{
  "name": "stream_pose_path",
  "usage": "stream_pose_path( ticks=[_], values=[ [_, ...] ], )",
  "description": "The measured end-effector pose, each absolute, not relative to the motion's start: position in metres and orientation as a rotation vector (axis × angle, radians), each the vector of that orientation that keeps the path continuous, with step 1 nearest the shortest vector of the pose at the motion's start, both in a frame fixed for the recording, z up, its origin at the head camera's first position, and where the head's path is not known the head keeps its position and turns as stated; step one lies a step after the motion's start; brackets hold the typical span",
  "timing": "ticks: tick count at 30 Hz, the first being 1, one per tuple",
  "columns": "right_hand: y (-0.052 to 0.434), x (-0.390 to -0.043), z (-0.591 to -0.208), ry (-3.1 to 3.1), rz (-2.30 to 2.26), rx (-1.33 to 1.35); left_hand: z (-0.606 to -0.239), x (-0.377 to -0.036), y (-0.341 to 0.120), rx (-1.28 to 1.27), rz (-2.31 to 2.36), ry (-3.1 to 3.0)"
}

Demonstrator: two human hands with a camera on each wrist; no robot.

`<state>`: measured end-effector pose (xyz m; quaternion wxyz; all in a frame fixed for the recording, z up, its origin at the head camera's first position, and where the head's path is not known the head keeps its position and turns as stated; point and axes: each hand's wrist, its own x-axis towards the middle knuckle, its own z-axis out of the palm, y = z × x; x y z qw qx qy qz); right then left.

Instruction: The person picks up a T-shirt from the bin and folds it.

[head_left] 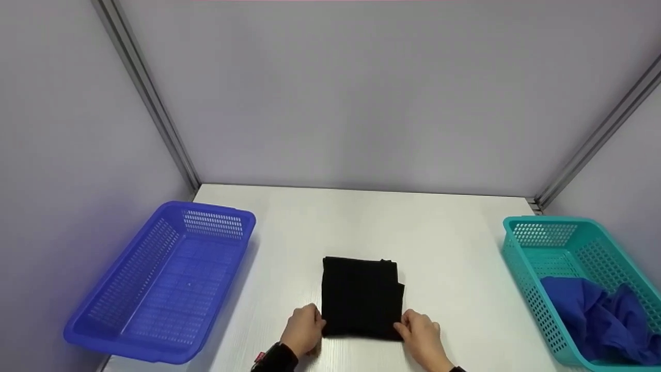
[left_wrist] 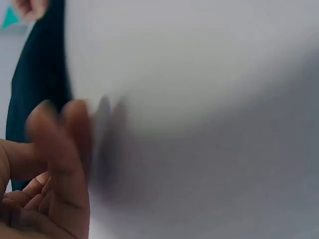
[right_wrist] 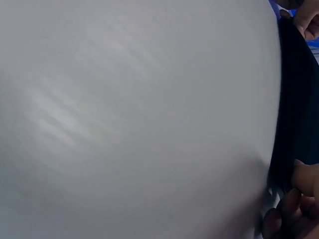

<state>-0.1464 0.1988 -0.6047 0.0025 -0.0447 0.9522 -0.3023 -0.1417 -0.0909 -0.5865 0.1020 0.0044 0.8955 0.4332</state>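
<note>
Black cloth point(head_left: 361, 298), blue basket point(head_left: 165, 281), teal basket point(head_left: 563, 248).

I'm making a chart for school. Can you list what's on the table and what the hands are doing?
Middle: folded black cloth on the white table
Left hand: at the cloth's near left corner
Right hand: at its near right corner
Grip: too blurred to tell
Left side: empty blue basket
Right side: teal basket holding blue fabric
</note>
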Motion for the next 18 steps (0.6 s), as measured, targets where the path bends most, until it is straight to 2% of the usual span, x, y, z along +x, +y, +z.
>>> stream_pose_path(
  ticks=[4,10,18],
  values=[
    [0.198,-0.143,-0.608,3.039,-0.842,-0.135,-0.589,-0.139,-0.094,0.018,1.182,2.706],
    [0.202,-0.147,-0.602,2.972,-0.951,-0.079,-0.581,-0.142,-0.101,0.034,1.117,2.804],
    [0.233,-0.184,-0.574,3.043,-0.968,-0.081,-0.545,-0.172,-0.116,0.011,0.932,3.061]
  ],
)
